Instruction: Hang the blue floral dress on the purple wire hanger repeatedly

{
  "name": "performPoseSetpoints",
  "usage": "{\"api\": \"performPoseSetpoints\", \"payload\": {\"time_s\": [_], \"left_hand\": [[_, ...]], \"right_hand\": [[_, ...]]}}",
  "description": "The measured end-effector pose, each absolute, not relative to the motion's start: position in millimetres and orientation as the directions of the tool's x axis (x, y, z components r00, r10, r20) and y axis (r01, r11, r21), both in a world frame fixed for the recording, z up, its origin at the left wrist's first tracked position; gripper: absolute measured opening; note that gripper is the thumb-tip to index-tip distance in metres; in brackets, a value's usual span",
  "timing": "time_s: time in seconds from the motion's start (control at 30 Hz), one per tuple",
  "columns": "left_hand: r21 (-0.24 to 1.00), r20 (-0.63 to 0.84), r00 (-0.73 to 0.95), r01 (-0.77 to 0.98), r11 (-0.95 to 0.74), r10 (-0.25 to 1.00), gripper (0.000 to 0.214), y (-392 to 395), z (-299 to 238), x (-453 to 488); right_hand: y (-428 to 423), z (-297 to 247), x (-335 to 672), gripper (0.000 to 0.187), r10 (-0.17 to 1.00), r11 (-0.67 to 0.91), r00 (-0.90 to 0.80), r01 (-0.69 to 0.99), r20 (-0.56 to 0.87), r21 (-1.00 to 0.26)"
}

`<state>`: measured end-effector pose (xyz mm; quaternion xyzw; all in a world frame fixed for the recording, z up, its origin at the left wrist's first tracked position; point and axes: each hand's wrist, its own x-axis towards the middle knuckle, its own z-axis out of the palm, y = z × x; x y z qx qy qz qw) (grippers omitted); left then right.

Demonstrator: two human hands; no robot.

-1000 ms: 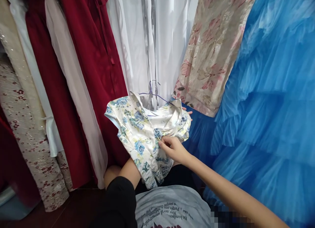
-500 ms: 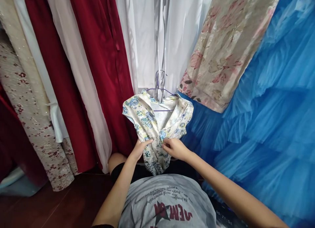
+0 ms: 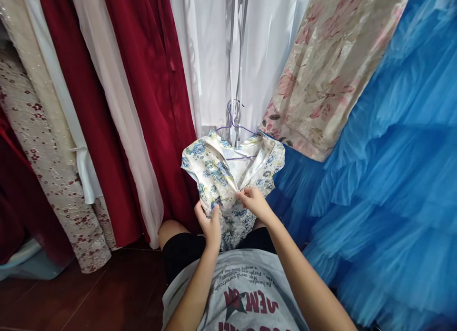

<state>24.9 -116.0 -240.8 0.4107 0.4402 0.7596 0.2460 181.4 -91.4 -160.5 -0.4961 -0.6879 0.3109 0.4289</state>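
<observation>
A small white dress with blue and yellow flowers (image 3: 217, 171) hangs on a purple wire hanger (image 3: 233, 126) in front of me, above my lap. My left hand (image 3: 210, 224) grips the left front edge of the floral dress, fingers closed on the cloth. My right hand (image 3: 252, 200) pinches the right front edge near the middle, where the two sides meet. The dress's collar lies open at the top, showing the hanger bar.
Hanging garments surround me: dark red gowns (image 3: 150, 83), a pale sheer dress (image 3: 114, 107), white curtains (image 3: 207, 55), a beige rose-print dress (image 3: 321, 69) and a large blue tulle gown (image 3: 392, 178). Dark wooden floor (image 3: 89, 293) lies at lower left.
My left hand came out from under the dress and took hold of its left front edge. Both hands drew the two front edges together, and the view shifted slightly.
</observation>
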Motion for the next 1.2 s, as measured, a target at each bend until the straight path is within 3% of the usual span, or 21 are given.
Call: {"api": "performPoseSetpoints", "payload": {"time_s": [0.07, 0.17, 0.3, 0.4, 0.57, 0.9, 1.07, 1.2], "left_hand": [[0.785, 0.597, -0.556, 0.255, -0.565, 0.578, 0.056, -125.1, -235.4, 31.4], [0.659, 0.751, -0.276, 0.371, -0.655, 0.600, 0.040, -128.8, -226.1, 48.6], [0.706, 0.701, -0.107, 0.252, -0.662, 0.706, 0.013, -116.3, -216.9, 64.3], [0.659, 0.733, -0.045, 0.291, -0.694, 0.678, 0.012, -109.2, -213.4, 61.6], [0.637, 0.733, -0.002, 0.353, -0.685, 0.680, 0.007, -111.5, -214.8, 51.6], [0.616, 0.692, 0.088, 0.446, -0.649, 0.717, 0.009, -103.3, -231.3, 43.7], [0.665, 0.648, 0.121, 0.393, -0.636, 0.752, 0.009, -97.2, -240.9, 41.5], [0.676, 0.667, 0.125, 0.313, -0.667, 0.734, 0.011, -85.5, -186.2, 29.0]], "right_hand": [[-101.4, -167.5, 182.3, 0.037, 0.954, 0.299, -0.123, 0.325, 0.274, -0.897], [-114.2, -171.8, 180.7, 0.036, 0.954, 0.296, -0.116, 0.234, 0.276, -0.926], [-120.6, -167.4, 180.8, 0.036, 0.954, 0.292, -0.092, 0.100, 0.284, -0.951], [-119.0, -161.5, 182.2, 0.037, 0.960, 0.276, -0.039, -0.010, 0.276, -0.961], [-101.4, -132.7, 176.4, 0.034, 0.964, 0.266, 0.011, -0.057, 0.265, -0.962], [-14.7, -3.8, 177.6, 0.014, 0.958, 0.284, -0.006, -0.073, 0.286, -0.956], [-14.9, 0.0, 179.4, 0.015, 0.951, 0.307, -0.018, -0.099, 0.310, -0.947], [-28.7, -11.6, 178.2, 0.020, 0.919, 0.391, -0.036, -0.060, 0.393, -0.919]]}}
